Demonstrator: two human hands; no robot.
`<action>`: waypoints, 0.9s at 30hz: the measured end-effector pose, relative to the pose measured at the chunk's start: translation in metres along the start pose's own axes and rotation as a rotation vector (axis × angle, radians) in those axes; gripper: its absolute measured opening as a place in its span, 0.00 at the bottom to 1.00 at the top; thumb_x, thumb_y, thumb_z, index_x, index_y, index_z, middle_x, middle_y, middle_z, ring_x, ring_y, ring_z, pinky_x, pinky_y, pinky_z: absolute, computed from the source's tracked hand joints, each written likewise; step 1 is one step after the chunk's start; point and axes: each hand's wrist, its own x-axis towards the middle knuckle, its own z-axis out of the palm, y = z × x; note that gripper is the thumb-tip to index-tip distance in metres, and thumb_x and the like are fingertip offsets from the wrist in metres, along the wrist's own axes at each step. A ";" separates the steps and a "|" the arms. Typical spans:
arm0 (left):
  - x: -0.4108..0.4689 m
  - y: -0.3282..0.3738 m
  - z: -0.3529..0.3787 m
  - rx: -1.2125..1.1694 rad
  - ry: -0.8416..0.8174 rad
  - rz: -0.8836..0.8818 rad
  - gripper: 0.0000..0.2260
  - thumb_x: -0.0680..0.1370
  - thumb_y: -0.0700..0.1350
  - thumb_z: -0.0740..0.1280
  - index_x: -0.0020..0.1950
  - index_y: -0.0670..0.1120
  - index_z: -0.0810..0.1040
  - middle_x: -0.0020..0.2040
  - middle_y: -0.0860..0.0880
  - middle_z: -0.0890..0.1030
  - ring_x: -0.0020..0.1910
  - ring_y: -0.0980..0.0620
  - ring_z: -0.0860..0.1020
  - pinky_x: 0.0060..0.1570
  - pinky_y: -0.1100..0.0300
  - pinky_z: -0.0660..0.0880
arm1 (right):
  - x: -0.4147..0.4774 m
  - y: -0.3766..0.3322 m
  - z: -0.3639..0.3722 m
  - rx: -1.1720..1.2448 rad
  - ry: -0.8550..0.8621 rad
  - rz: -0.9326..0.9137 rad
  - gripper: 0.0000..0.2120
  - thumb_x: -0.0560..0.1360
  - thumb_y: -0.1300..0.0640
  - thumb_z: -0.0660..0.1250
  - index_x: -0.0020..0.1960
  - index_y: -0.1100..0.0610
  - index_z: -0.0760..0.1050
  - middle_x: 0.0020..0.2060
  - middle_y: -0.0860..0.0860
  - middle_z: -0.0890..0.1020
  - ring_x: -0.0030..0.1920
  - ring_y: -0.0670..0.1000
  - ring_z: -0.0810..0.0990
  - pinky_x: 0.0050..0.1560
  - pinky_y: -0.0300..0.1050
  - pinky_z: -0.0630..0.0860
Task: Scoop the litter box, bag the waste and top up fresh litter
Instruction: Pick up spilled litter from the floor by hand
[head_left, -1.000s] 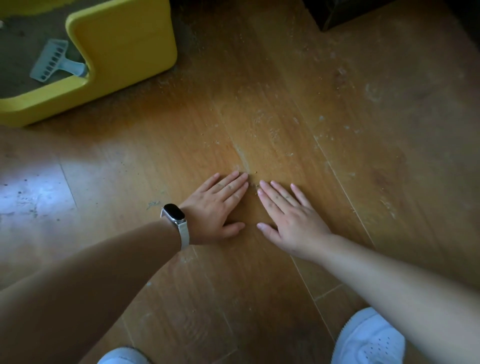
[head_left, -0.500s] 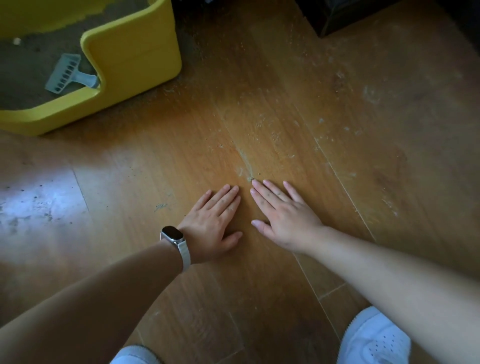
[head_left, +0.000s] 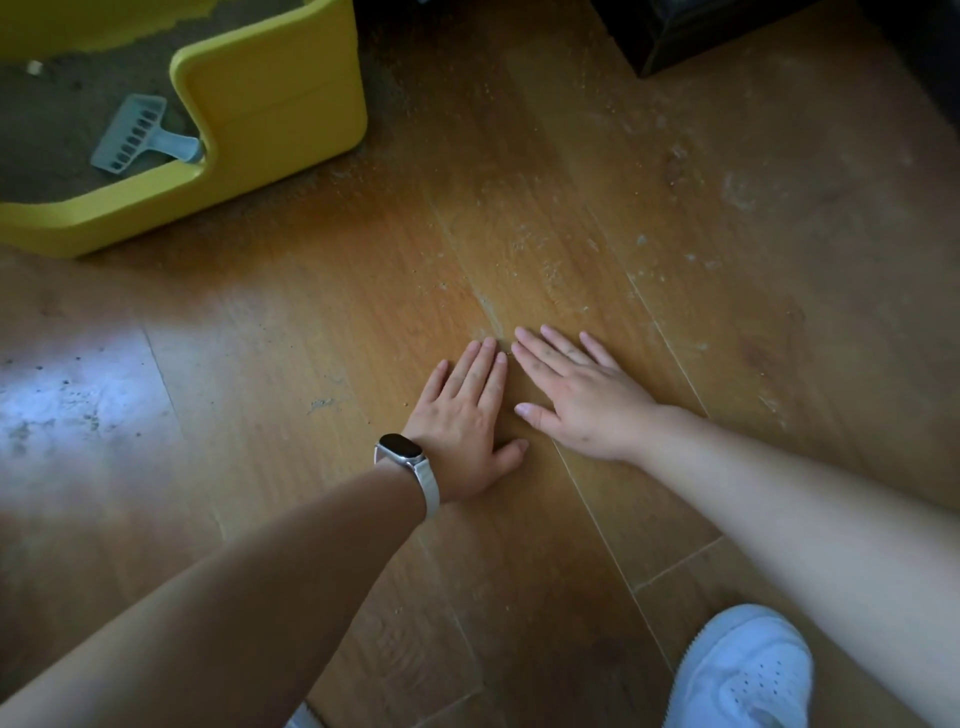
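A yellow litter box (head_left: 275, 98) sits at the top left, filled with brownish litter (head_left: 57, 119). A pale grey slotted scoop (head_left: 136, 136) lies on the litter, its handle against the box wall. My left hand (head_left: 465, 421), with a watch on the wrist, lies flat on the wooden floor, fingers straight. My right hand (head_left: 576, 395) lies flat beside it, fingers spread, fingertips nearly meeting the left ones. A thin line of spilled litter grains (head_left: 493, 325) runs along the plank seam just beyond the fingertips. Both hands hold nothing.
Scattered litter dust (head_left: 644, 244) speckles the floor to the right and near the box. A dark piece of furniture (head_left: 691, 36) stands at the top right. My white shoe (head_left: 748, 675) is at the bottom right. A bright light patch (head_left: 67, 395) lies on the left.
The view has shifted so the litter box shows more fully. Both hands stay flat on the floor, drawn slightly closer together with the fingertips converging.
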 end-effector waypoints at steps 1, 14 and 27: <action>0.002 -0.002 -0.001 -0.006 -0.003 0.010 0.42 0.76 0.65 0.54 0.79 0.45 0.38 0.79 0.48 0.37 0.78 0.50 0.36 0.77 0.48 0.41 | 0.000 0.000 0.000 -0.001 -0.001 -0.017 0.34 0.80 0.36 0.43 0.79 0.50 0.38 0.77 0.41 0.37 0.77 0.44 0.34 0.77 0.55 0.40; -0.016 -0.041 -0.006 -0.143 0.123 0.121 0.36 0.77 0.60 0.56 0.80 0.45 0.51 0.80 0.48 0.53 0.79 0.51 0.49 0.77 0.49 0.51 | -0.004 -0.002 0.005 0.164 0.415 0.069 0.17 0.78 0.56 0.64 0.65 0.60 0.76 0.60 0.54 0.77 0.61 0.57 0.74 0.64 0.54 0.70; 0.012 -0.025 -0.060 -1.960 0.366 -0.807 0.12 0.82 0.45 0.57 0.54 0.40 0.77 0.45 0.44 0.83 0.45 0.49 0.83 0.51 0.56 0.77 | 0.032 -0.028 -0.005 0.269 0.457 0.102 0.07 0.75 0.55 0.69 0.47 0.60 0.79 0.44 0.53 0.77 0.48 0.55 0.76 0.47 0.45 0.70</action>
